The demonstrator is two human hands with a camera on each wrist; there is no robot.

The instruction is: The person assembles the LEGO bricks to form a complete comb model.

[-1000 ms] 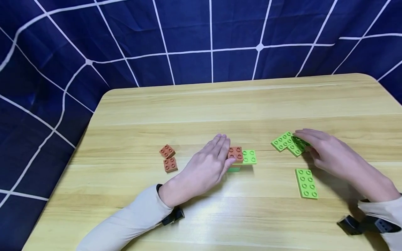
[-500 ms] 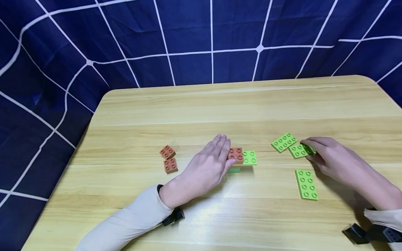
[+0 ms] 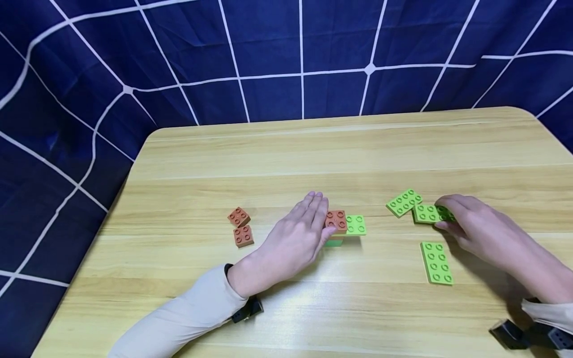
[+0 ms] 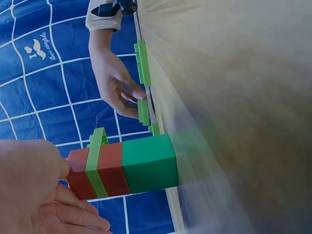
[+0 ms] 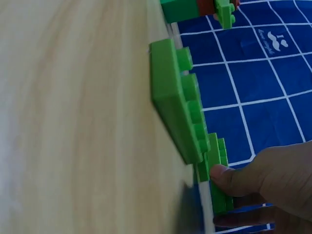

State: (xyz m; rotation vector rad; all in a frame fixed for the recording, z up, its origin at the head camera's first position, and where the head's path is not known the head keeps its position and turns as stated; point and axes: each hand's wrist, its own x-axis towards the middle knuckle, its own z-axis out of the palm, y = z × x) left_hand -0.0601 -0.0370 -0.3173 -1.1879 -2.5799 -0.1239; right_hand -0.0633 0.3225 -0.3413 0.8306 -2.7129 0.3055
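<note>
A stack of toy building bricks stands on the table: a teal-green brick at the bottom, a red-brown brick above it, a lime plate brick jutting right, and another red-brown brick on top. My left hand rests against the stack's left side with straight fingers, its thumb by the top brick's near corner. Over on the right, my right hand pinches a lime plate brick between thumb and fingers; the hand hides its right end. Whether that brick is off the table I cannot tell.
Another lime plate brick lies just left of the held one. Nearer me is a third lime plate brick. Two small red-brown bricks sit left of my left hand. A blue gridded cloth hangs behind the wooden table.
My right hand has shifted right and slightly down, taken hold of a lime plate brick, drawn it partly away from its neighbour and turned it straighter. The left hand has stayed put.
</note>
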